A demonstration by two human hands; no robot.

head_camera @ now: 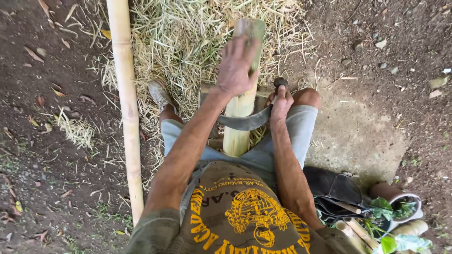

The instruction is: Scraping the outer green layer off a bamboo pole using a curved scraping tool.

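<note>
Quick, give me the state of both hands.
Left hand: open, pressed flat on the bamboo piece.
Right hand: closed on the curved knife.

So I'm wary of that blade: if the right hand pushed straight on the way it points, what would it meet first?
Probably the bamboo section: the right hand points its curved blade leftward against it, though depth is unclear.
</note>
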